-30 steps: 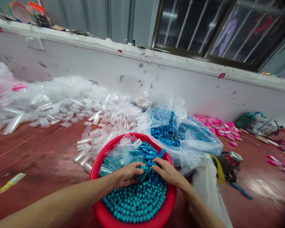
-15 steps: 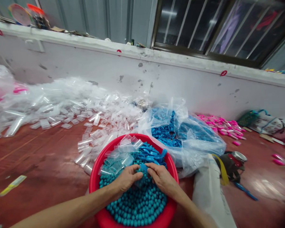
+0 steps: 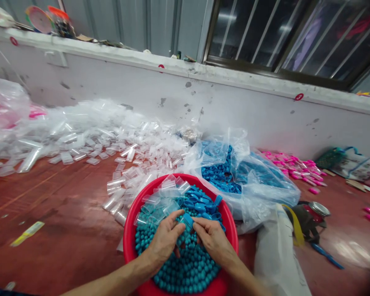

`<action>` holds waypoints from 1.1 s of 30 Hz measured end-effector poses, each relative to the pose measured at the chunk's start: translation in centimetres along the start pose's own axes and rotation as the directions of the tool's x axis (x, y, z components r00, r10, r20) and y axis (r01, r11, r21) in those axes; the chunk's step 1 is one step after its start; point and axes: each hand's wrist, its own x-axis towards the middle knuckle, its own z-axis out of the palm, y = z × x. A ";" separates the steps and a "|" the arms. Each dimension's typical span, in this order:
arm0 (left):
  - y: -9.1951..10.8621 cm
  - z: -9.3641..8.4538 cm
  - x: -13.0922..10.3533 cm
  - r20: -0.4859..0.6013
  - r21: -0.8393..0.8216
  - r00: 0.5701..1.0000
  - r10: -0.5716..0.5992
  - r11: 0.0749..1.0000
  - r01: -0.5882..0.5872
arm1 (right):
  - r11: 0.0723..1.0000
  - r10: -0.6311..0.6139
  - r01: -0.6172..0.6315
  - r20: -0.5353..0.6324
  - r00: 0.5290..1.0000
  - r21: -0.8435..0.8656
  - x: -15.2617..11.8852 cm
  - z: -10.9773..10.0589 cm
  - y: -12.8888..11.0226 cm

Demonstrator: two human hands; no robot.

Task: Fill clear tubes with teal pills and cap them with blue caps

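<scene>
Over a red basin (image 3: 130, 242), my left hand (image 3: 165, 238) is closed around a small clear plastic tube, mostly hidden by the fingers. A blue cap (image 3: 188, 220) sits at the tube's upper end, between the two hands. The fingertips of my right hand (image 3: 214, 240) pinch the right side of this cap. Beneath both hands, strings of teal beads (image 3: 185, 275) lie coiled in the basin. Loose clear plastic tubes (image 3: 157, 205) rest on the beads at the basin's back left, and several blue caps (image 3: 202, 204) at its back right.
Clear plastic pieces (image 3: 89, 139) are heaped along the wall at left. Behind the basin stands a clear bag (image 3: 265, 187) of blue parts. Pink pieces (image 3: 296, 166) lie beyond it. A white sack (image 3: 279, 255) and a jar with a metal lid (image 3: 319, 208) are at right.
The view has shifted slightly, so the scene sits further right. The blue cap between my hands now shows more plainly, turned upright; both hands stay together over the basin.
</scene>
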 end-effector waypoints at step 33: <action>-0.5 -1.1 -1.0 -0.058 0.156 0.959 0.277 0.951 -0.265 | 0.999 -0.023 0.025 0.102 0.995 -0.023 -0.2 2.1 -1.1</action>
